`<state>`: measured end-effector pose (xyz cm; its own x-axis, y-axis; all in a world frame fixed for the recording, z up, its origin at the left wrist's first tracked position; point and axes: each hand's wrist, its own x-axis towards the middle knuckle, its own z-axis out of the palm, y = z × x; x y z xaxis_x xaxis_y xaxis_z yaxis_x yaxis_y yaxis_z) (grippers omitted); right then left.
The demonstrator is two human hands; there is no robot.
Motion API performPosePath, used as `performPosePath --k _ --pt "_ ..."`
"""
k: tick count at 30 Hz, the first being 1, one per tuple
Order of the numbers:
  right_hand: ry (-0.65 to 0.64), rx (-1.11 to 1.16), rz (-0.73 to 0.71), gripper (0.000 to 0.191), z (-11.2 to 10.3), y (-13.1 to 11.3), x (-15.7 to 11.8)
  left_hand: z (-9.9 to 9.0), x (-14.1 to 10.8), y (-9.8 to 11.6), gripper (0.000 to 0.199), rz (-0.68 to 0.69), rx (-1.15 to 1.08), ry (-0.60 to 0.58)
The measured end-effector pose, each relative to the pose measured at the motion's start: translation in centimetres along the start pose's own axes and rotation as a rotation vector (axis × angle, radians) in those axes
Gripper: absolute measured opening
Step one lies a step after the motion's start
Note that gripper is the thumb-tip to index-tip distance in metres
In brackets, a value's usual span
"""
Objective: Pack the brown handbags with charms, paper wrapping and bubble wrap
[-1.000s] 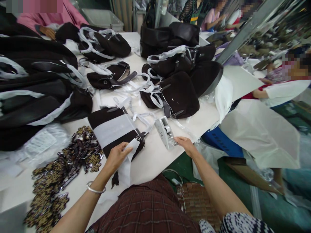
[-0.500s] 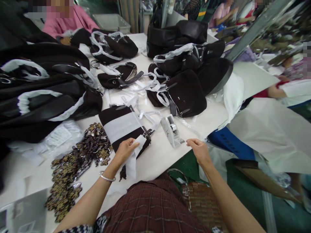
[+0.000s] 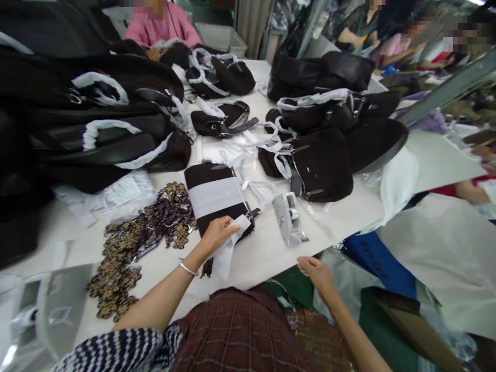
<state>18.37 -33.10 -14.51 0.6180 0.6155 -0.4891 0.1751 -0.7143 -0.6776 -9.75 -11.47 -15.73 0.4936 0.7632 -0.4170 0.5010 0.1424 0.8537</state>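
My left hand (image 3: 220, 232) pinches a white paper strip (image 3: 227, 257) at the near right corner of a small black bag (image 3: 217, 192). The strip hangs down toward the table edge, and a pale grey band wraps the bag. My right hand (image 3: 314, 269) is closed in a pinch just off the table edge; whatever its fingertips hold is too small to make out. Just beyond that hand stands a white tape dispenser (image 3: 284, 221), its cutting end toward me. A pile of brown and gold flower-shaped charms (image 3: 120, 253) lies left of the bag.
Black bags with white-wrapped handles pile up at the left (image 3: 127, 139) and right (image 3: 321, 160). Another tape dispenser (image 3: 42, 315) stands at the near left. A metal post (image 3: 442, 93) slants up at the right. A person in pink (image 3: 163, 26) sits across the table.
My right hand has drawn back toward me, away from the dispenser's cutting end. My left hand keeps its pinch on the paper strip. The whole view has shifted with my head.
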Motion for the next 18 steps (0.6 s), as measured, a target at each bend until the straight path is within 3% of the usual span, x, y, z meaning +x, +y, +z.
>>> performPosePath --k 5,8,12,18 --pt "-0.32 0.363 -0.174 0.039 7.6 -10.5 -2.0 0.2 0.0 -0.4 0.03 0.048 -0.013 0.026" --pt "-0.422 0.424 -0.24 0.046 11.8 -14.8 -1.4 0.3 -0.2 -0.5 0.032 0.066 0.008 0.039" --pt "-0.319 0.364 -0.233 0.033 14.5 -15.8 0.4 0.2 -0.2 -0.6 0.04 0.093 0.029 0.056" --pt "-0.319 0.262 -0.146 0.027 15.0 -16.1 1.8 0.0 -0.2 -0.9 0.034 0.098 0.056 0.061"
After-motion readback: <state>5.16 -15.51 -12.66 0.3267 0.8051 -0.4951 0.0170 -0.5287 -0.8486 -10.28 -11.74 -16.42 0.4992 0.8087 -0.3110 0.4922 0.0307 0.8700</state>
